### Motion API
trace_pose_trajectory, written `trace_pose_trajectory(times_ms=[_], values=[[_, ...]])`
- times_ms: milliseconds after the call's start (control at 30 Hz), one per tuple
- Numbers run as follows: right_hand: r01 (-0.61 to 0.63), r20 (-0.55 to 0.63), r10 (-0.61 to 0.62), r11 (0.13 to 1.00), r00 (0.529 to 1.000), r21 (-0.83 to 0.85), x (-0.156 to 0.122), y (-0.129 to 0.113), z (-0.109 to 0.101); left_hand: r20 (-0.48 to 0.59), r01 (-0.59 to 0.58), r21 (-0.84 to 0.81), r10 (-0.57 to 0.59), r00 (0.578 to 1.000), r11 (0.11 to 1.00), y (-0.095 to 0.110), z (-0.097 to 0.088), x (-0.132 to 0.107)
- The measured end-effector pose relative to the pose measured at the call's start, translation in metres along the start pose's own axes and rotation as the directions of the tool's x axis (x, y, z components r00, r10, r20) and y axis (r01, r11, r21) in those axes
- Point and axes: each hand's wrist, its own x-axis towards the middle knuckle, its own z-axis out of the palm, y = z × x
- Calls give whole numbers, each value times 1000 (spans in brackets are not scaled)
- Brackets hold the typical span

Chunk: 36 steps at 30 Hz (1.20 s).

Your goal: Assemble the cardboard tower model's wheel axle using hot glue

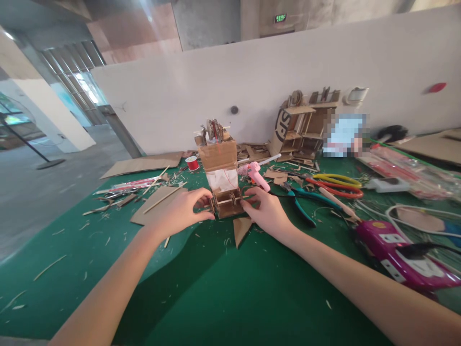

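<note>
A small cardboard model [218,156] stands upright on the green table straight ahead. Its top carries cardboard discs [212,129] on a stick, and its low front box has a wooden axle across it. My left hand [187,206] grips the left side of that front box, thumb below and curved fingers above. On the opposite side, the bent fingers of my right hand [266,209] hold the box's right end; their tips are partly hidden. A triangular cardboard scrap [242,230] lies just in front of the model.
Right of the model are a pink glue gun [255,174], teal pliers [302,209] and a purple power strip [403,254] with cables. A red thread spool [192,163] stands at left. Sticks and cardboard scraps litter the table. Another cardboard structure [295,127] stands by the white partition.
</note>
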Motion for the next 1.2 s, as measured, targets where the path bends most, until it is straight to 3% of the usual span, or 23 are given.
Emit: trace_pose_trajectory(times_ms=[200,500,967,1200], values=[[5,6,-6,1000,1000,17,0,1,0,40,-28,56,26,999,998,9,-6,-3],[-16,2,16,1000,1000,16,0,-1,1,-19,-19,141,22,1000,990,18,-3,-5],[22,14,-23,1000,1000,12,-1,0,1,34,-19,118,15,999,993,8,-9,-4],[2,8,-2,1000,1000,13,-1,-1,1,-15,5,119,-4,1000,993,11,-5,-4]])
